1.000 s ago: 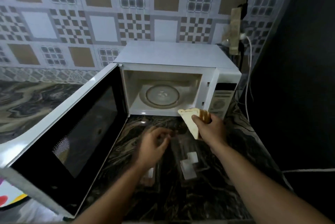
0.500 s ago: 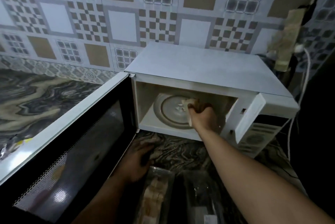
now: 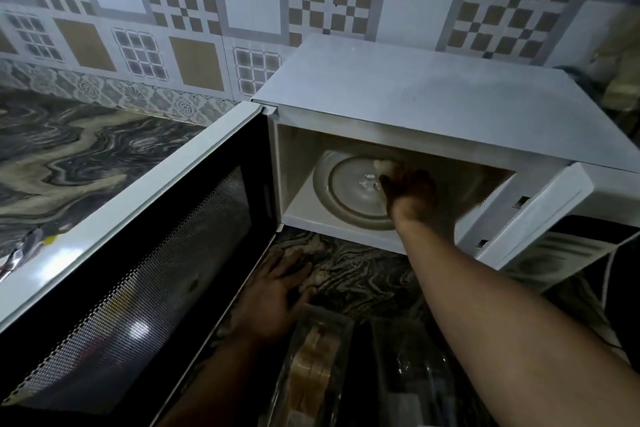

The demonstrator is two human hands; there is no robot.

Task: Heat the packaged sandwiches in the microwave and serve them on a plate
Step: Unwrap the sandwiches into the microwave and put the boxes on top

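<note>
The white microwave stands open against the tiled wall, its door swung out to the left. My right hand is inside the cavity over the glass turntable, closed on a pale sandwich of which only a corner shows. My left hand lies flat, fingers apart, on the marble counter in front of the oven. Just right of that hand sits a clear plastic package with another sandwich inside. A second clear package lies to its right and looks empty.
The dark marbled counter stretches away to the left of the door. The microwave's control panel faces down-right, with a white cable hanging beside it. The open door blocks the left side of the working space.
My right hand has carried the sandwich from in front of the microwave into the cavity, over the turntable. My left hand has settled flat on the counter. The view has moved closer.
</note>
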